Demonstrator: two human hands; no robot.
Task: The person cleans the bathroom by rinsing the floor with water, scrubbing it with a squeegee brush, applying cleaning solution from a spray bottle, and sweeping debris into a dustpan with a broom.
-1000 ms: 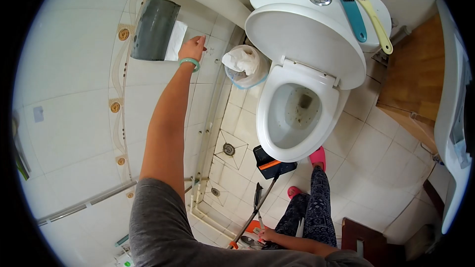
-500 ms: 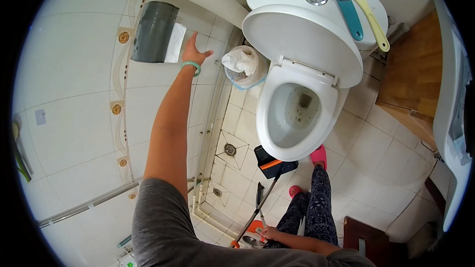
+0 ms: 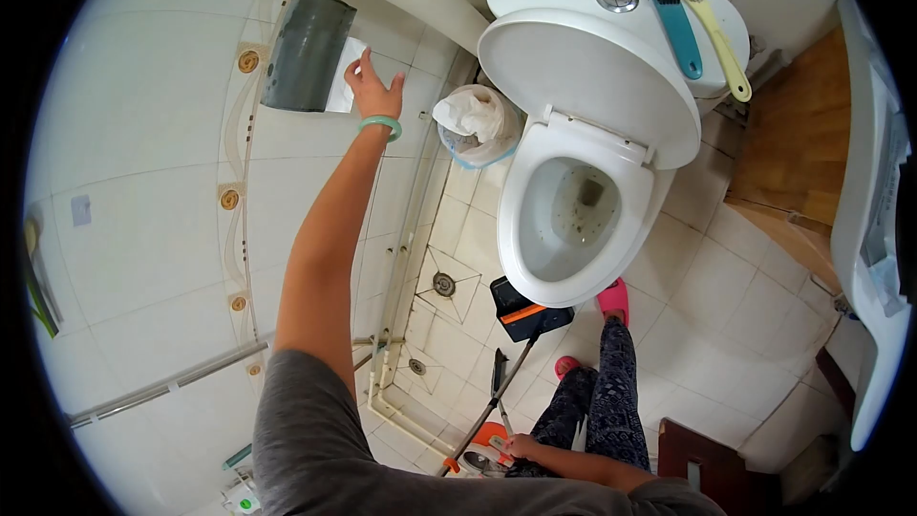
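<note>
My left hand (image 3: pixel 377 93), with a green bangle on its wrist, is raised beside the grey paper dispenser (image 3: pixel 308 53). Its thumb and fingers are apart, and the fingertips overlap the edge of the white paper (image 3: pixel 347 76) hanging there; whether they touch it is unclear. Low in the view, my right hand (image 3: pixel 522 447) is closed around what looks like the thin handle of a black-headed tool (image 3: pixel 499 371). A black dustpan (image 3: pixel 525 315) with an orange stripe lies below the toilet bowl, its long handle crossing that tool.
The white toilet (image 3: pixel 511 229) stands with its lid up. Blue and yellow brushes (image 3: pixel 678 33) (image 3: pixel 724 53) lie on its tank. A lined bin (image 3: pixel 497 139) holding crumpled paper is between wall and toilet. A wooden cabinet (image 3: pixel 802 134) and the basin's edge (image 3: pixel 874 325) are at right.
My left hand has swung from the space right of the dispenser back toward the hanging paper, its fingers now over the paper's edge. My right hand has stayed low in place.
</note>
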